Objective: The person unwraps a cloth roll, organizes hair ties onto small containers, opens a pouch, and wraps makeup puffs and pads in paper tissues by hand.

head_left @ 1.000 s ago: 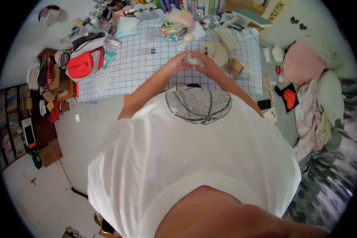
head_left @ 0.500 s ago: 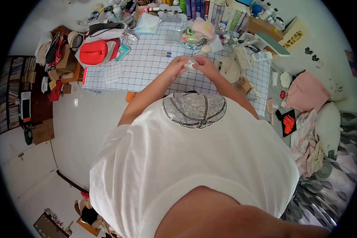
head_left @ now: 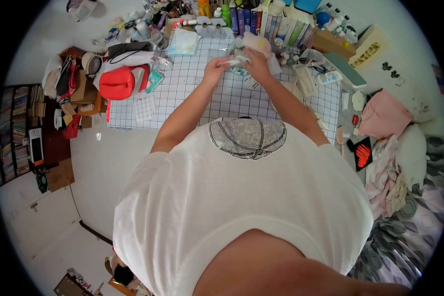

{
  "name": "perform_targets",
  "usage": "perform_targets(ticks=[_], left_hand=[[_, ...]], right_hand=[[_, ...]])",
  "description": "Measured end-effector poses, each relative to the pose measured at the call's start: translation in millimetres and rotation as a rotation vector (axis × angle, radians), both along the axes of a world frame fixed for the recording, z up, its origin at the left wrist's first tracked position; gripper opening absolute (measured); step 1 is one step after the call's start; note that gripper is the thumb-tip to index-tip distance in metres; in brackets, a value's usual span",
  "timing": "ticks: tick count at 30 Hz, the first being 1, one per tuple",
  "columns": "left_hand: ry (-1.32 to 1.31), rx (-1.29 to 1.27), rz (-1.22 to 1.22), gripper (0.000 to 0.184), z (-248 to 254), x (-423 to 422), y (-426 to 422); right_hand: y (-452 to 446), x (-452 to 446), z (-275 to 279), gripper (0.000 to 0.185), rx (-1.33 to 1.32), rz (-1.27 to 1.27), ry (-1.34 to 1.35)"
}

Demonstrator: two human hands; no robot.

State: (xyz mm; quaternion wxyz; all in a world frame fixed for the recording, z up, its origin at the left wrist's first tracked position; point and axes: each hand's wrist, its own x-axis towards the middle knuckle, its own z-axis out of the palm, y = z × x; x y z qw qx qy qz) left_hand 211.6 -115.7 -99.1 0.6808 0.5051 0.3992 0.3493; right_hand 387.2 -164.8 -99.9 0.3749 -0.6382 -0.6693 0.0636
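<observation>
Two hands meet over the far half of the table (head_left: 182, 81), as I view them remotely from the head camera. The left hand (head_left: 214, 71) appears to pinch a small pale piece (head_left: 236, 61) between thumb and fingertips. The right hand (head_left: 258, 65) lies opposite, its fingers at the clear bowl (head_left: 239, 72); whether they grasp the piece, the bowl or neither, I cannot tell. The piece sits between the hands, at the bowl and right of the middle of the far edge; its exact form is too small to make out. A pink soft thing (head_left: 256, 43) lies at the bowl's far side, before the books (head_left: 276, 24) lining that edge. Towards the left edge rests a red case (head_left: 117, 82).

I judge the work to be midway: the piece has been picked up and is at the bowl, but release is not yet done. I see no finished result.
</observation>
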Motion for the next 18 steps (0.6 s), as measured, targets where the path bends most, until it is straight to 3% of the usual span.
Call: perform_targets(ticks=[5,8,11,14,18], left_hand=[[0.005,0.136,-0.163,0.016,-6.3,16.7,24.3],[0.058,0.287,-0.025,0.016,-1.9,24.8,33.9],[0.368,0.616,0.026,0.015,-11.3,30.2,44.1],[0.539,0.816,-0.127,0.017,-26.4,33.1,50.8],[0.613,0.95,-0.121,0.014,-10.5,35.3,41.2]], right_hand=[[1.2,4.2,17.9,0.039,-0.121,0.014,-0.003],[-2.2,9.4,15.3,0.037,-0.179,0.089,-0.004],[-3.4,9.7,11.4,0.038,-0.186,0.157,-0.011],[-4.9,6.3,0.5,0.038,-0.157,0.111,0.007],[-12.8,-1.0,6.3,0.038,-0.072,0.005,-0.016]])
